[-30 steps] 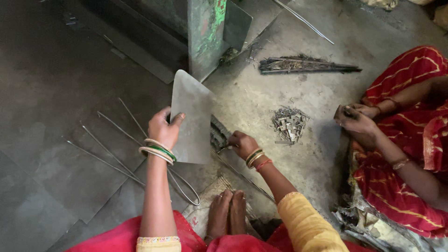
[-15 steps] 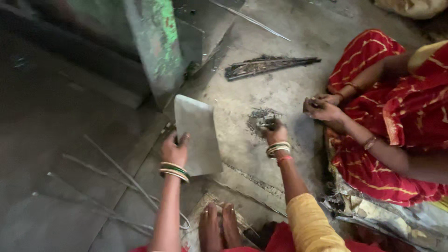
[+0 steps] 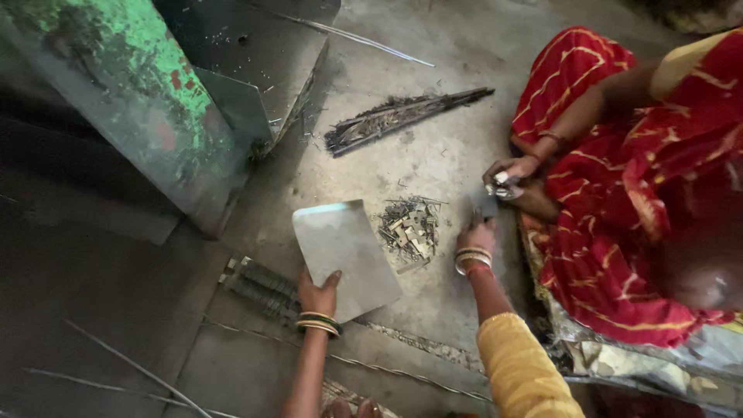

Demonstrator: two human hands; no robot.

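The sheet (image 3: 342, 255) is plain grey. The post (image 3: 139, 101) is green with red spots. The cloth (image 3: 619, 193) is red with yellow stripes. The sleeve (image 3: 522, 368) is yellow.

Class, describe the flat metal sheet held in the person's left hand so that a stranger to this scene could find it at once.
Start at the big green-painted metal machine base at the upper left and move down to the right across the grey concrete floor. There the left hand grips the lower edge of the metal sheet, beside a pile of small metal scraps. It is the only broad, smooth, pale grey plate with rounded corners.
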